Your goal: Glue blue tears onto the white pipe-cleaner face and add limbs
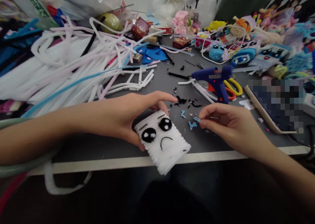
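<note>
My left hand [133, 115] is closed round the upper end of a white pipe-cleaner block [162, 148] with big black eyes, short brows and a downturned mouth. The block tilts over the table's front edge. My right hand [223, 122] pinches a small light-blue fuzzy scrap [197, 119] between thumb and forefinger, low over the table. Beside its fingertips lie more blue scraps [192, 125]. Black fuzzy clippings [181, 100] are scattered behind them. The palm side of my left hand and the block's back are hidden.
A blue glue gun [213, 76] with a red light stands behind my right hand, by yellow-and-red-handled scissors [232, 88]. A phone [270, 109] rests at right. White pipe cleaners [73, 63] heap up at left; plush-like figures [243, 55] crowd the back right.
</note>
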Available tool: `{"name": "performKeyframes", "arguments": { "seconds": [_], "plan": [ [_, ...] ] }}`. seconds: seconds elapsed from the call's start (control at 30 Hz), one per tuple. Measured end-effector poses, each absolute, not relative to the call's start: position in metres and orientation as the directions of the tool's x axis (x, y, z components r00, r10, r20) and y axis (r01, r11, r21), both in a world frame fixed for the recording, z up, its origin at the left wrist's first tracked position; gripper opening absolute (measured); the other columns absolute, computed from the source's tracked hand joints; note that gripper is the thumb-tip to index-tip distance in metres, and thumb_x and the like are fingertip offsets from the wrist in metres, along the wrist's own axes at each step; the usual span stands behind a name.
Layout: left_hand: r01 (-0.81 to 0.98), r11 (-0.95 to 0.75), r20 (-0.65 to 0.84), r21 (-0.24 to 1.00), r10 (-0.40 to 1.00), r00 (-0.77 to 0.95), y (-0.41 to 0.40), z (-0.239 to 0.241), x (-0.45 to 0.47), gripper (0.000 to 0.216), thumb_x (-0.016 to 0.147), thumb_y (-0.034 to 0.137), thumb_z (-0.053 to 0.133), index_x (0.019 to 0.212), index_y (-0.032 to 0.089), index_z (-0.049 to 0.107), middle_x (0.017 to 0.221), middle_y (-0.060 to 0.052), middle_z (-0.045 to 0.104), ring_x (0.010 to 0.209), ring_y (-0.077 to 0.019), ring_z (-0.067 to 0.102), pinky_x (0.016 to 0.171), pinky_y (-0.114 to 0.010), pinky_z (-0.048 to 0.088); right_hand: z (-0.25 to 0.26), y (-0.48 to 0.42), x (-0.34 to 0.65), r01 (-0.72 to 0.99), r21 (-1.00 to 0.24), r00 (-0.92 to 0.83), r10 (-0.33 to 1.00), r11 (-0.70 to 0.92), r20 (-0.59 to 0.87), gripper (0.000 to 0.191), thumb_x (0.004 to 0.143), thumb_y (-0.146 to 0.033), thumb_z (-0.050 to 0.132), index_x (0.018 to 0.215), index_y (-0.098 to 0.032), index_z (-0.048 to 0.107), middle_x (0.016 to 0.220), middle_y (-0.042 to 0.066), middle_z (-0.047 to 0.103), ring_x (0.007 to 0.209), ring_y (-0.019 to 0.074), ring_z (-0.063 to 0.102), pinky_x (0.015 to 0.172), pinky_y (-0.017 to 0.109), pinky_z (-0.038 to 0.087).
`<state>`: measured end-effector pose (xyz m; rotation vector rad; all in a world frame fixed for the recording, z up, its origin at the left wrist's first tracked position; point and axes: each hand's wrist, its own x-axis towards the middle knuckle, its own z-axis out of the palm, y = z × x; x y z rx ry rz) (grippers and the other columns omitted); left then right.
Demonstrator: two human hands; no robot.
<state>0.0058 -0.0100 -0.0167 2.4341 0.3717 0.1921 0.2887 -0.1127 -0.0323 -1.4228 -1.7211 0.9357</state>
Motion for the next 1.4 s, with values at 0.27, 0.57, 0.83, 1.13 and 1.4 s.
{"name": "performKeyframes", "arguments": {
  "seconds": [0.27, 0.57, 0.83, 1.13, 1.4],
  "plan": [
    [0.216, -0.739, 0.035, 0.638, 0.308, 0.951, -0.0094, -0.0177, 0.0060, 0.093, 0.074, 0.036, 0.085, 0.150, 0.029, 0.033, 0.123, -0.007, 0.069, 0.110, -0.0223, 0.068, 0.090, -0.029, 0.052, -0.0299, -0.1112, 0.2871, 0.512, -0.852, -0.146, 0.989, 0.107, 0.036, 0.015, 0.087, -0.035, 0.071, 0.084, -0.021, 0.075, 0.070, 0.000, 0.069, 0.062, 0.0126, 0.060, 0.056, 0.024, 0.048],
    [0.205, -0.743, 0.038, 0.637, 0.295, 0.955, -0.0092, -0.0173, 0.0064, 0.091, 0.074, 0.036, 0.084, 0.149, 0.028, 0.033, 0.123, -0.006, 0.069, 0.111, -0.0236, 0.068, 0.090, -0.031, 0.052, -0.0315, -0.1088, 0.2872, 0.525, -0.850, -0.125, 0.992, 0.047, -0.023, 0.026, 0.081, -0.041, 0.077, 0.069, -0.020, 0.070, 0.057, -0.001, 0.063, 0.052, 0.0114, 0.055, 0.048, 0.024, 0.042],
    [0.215, -0.746, 0.041, 0.631, 0.309, 0.950, -0.0112, -0.0167, 0.0051, 0.088, 0.076, 0.041, 0.083, 0.149, 0.032, 0.034, 0.123, -0.006, 0.069, 0.110, -0.0242, 0.068, 0.090, -0.031, 0.052, -0.0312, -0.1098, 0.2861, 0.443, -0.896, -0.099, 0.995, 0.030, -0.016, 0.009, 0.083, -0.028, 0.075, 0.081, -0.020, 0.077, 0.067, 0.001, 0.072, 0.058, 0.0115, 0.064, 0.057, 0.022, 0.054],
    [0.195, -0.758, 0.054, 0.623, 0.290, 0.956, -0.0074, -0.0187, 0.0055, 0.090, 0.074, 0.041, 0.083, 0.149, 0.033, 0.034, 0.123, -0.005, 0.068, 0.110, -0.0238, 0.068, 0.090, -0.030, 0.052, -0.0315, -0.1115, 0.2849, 0.317, -0.948, -0.184, 0.979, -0.026, -0.089, 0.019, 0.090, -0.035, 0.071, 0.080, -0.018, 0.073, 0.074, 0.002, 0.071, 0.063, 0.0104, 0.065, 0.061, 0.021, 0.055],
    [0.180, -0.766, 0.070, 0.617, 0.282, 0.957, -0.0060, -0.0219, 0.0046, 0.093, 0.071, 0.042, 0.085, 0.149, 0.033, 0.035, 0.123, -0.005, 0.068, 0.109, -0.0246, 0.068, 0.087, -0.029, 0.051, -0.0369, -0.1123, 0.2847, -0.031, -0.969, -0.208, 0.950, -0.245, -0.234, 0.014, 0.084, -0.033, 0.079, 0.086, -0.019, 0.077, 0.081, 0.003, 0.074, 0.066, 0.0090, 0.067, 0.064, 0.020, 0.057]
  ]
}}
